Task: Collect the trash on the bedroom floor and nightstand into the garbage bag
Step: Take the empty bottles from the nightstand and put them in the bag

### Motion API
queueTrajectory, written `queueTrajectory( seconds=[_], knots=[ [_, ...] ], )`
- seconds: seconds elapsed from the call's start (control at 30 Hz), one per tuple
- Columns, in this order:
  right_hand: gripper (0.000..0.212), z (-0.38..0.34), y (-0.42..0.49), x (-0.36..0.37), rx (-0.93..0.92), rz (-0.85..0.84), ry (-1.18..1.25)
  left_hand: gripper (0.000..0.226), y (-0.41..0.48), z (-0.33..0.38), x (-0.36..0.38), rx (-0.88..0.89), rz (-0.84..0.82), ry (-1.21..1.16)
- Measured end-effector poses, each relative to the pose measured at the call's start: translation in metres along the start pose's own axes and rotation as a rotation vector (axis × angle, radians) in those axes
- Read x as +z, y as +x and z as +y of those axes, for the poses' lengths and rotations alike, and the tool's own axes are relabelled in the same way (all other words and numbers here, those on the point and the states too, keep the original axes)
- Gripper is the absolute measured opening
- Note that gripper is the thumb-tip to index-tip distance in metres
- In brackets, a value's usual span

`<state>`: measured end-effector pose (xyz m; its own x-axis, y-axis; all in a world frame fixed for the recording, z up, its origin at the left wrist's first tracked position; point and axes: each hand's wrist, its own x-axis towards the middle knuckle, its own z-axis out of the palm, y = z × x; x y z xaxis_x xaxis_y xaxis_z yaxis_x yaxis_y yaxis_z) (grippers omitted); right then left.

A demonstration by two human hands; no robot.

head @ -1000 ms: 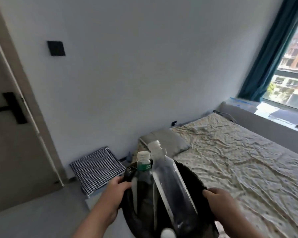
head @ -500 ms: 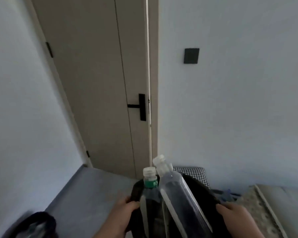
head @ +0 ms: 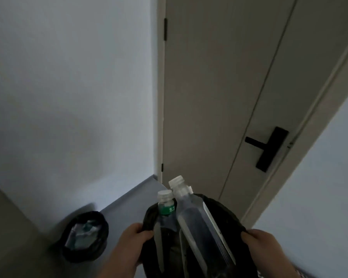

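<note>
i see black garbage bag (head: pixel 225 211) held open at bottom centre, above floor (head: pixel 127 203). left hand (head: pixel 129 247) grips left rim, fingers (head: pixel 144 233) curled over edge. right hand (head: pixel 265 247) grips right rim, fingers curled same way. two plastic bottles stand inside bag, necks poking out: green-label bottle (head: pixel 166 207) on left, clear bottle (head: pixel 195 217) touching it on right, tilted. i note bin (head: pixel 84 241) with black liner on floor by left wall, apart from bag. closed door (head: pixel 219 97) ahead, black handle (head: pixel 269 147).
</note>
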<state>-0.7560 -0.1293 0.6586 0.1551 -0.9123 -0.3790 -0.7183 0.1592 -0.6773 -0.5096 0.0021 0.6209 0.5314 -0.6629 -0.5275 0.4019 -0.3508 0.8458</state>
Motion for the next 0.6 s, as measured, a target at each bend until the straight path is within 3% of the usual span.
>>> queueTrajectory(
  seconds=[0.27, 0.37, 0.47, 0.53, 0.6],
  knots=[
    [0.019, -0.133, 0.151, 0.068, -0.070, -0.150, -0.093, 0.054, 0.137, 0.089, -0.043, 0.039, 0.161, -0.031],
    [0.019, -0.177, 0.199, 0.083, -0.113, -0.199, -0.129, 0.036, 0.171, 0.121, -0.047, 0.058, 0.191, -0.099],
    [0.018, -0.220, 0.253, 0.104, -0.169, -0.269, -0.161, 0.039, 0.208, 0.142, -0.054, 0.073, 0.245, -0.087],
    [0.023, -0.247, 0.290, 0.121, -0.221, -0.320, -0.188, 0.014, 0.230, 0.155, -0.056, 0.028, 0.342, -0.065],
    [0.024, -0.271, 0.330, 0.143, -0.265, -0.366, -0.188, 0.012, 0.255, 0.161, -0.058, -0.006, 0.425, -0.015]
  ],
)
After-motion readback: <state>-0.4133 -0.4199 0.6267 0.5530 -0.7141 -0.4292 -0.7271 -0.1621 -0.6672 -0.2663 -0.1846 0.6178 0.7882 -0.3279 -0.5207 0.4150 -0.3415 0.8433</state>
